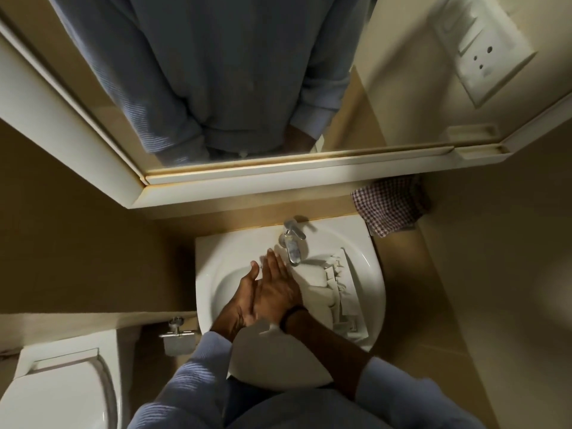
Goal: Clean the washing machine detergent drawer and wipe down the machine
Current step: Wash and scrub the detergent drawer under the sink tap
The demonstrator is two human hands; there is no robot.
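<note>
A white detergent drawer (pixel 339 292) lies tilted in the right half of the white sink (pixel 373 274), its compartments facing up. Over the basin, my left hand (pixel 244 297) and my right hand (pixel 277 287) are pressed palm against palm, fingers stretched toward the chrome tap (pixel 292 243). Neither hand holds anything. A dark band sits on my right wrist. Both hands are to the left of the drawer and do not touch it. I cannot tell whether water runs from the tap.
A checked cloth (pixel 388 205) hangs on the wall right of the sink. A framed mirror (pixel 216 88) is above. A toilet (pixel 58 388) stands at the lower left, with a chrome valve (pixel 178 328) beside the sink. A socket plate (pixel 483 48) is at the upper right.
</note>
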